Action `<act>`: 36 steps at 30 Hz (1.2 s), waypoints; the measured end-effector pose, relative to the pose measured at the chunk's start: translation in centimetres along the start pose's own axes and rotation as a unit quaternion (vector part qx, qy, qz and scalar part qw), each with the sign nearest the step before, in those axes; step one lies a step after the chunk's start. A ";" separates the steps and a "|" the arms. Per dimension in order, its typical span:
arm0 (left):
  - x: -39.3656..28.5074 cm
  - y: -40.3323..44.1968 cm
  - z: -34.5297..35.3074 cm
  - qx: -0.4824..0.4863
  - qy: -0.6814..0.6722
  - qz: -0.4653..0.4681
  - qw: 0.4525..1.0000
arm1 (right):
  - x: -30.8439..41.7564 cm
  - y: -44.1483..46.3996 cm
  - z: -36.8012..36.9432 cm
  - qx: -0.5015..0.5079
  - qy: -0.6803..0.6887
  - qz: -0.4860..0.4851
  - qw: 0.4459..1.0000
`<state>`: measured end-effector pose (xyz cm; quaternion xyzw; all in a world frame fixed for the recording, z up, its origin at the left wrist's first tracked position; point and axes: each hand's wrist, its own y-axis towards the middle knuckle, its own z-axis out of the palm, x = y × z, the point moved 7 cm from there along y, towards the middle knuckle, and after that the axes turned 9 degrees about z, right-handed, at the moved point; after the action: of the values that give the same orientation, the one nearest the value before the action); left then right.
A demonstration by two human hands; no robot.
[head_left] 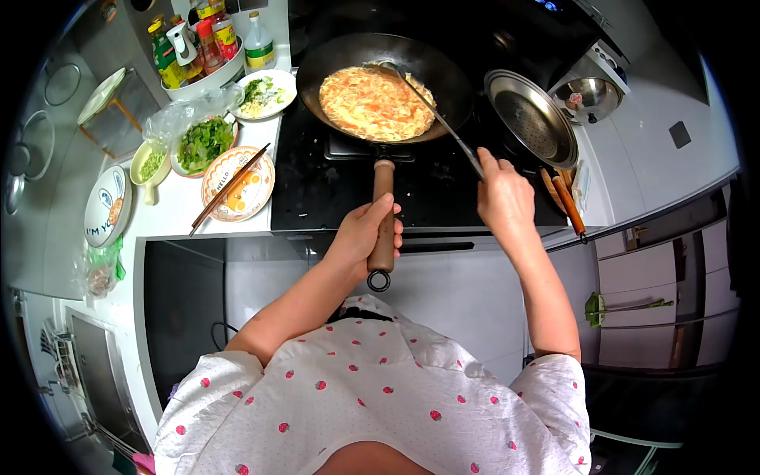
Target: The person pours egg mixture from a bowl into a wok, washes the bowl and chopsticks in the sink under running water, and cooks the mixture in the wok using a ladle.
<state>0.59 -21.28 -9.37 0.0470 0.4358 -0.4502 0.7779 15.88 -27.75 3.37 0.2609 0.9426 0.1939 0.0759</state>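
Note:
A dark wok [451, 79] sits on the black stove with a yellow-orange egg mixture [372, 103] in it, likely with tomato bits. My left hand [368, 229] is wrapped round the wok's brown wooden handle [383, 190]. In my right hand [507, 196] is the long metal shaft of a spatula or ladle [447, 131]. Its head reaches the far side of the food, and its exact shape is hard to make out there.
Left counter: a patterned plate [261, 194] with chopsticks [229, 190] across it, leafy greens [207, 144], a plate of chopped garnish [265, 93], and sauce bottles [207, 47]. Right: a steel steamer pan [532, 119], a metal bowl [590, 99], and a wooden-handled tool [567, 204].

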 end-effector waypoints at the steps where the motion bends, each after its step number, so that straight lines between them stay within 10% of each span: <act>1: 0.1 0.0 -0.1 0.000 0.001 0.001 1.000 | 0.5 -0.2 0.3 0.002 -0.004 -0.016 1.000; 32: 0.3 -3.2 -2.2 0.092 0.017 -0.033 0.995 | 5.9 -4.8 1.2 -0.086 0.041 0.072 0.993; 36: 0.5 -4.4 -3.8 0.085 0.019 -0.038 0.995 | 3.6 -4.6 4.3 0.103 0.378 0.253 0.884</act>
<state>-4.96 -22.40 -10.66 0.1049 0.4117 -0.5138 0.7453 11.74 -28.08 -2.56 0.4039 0.8162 0.1923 -0.3656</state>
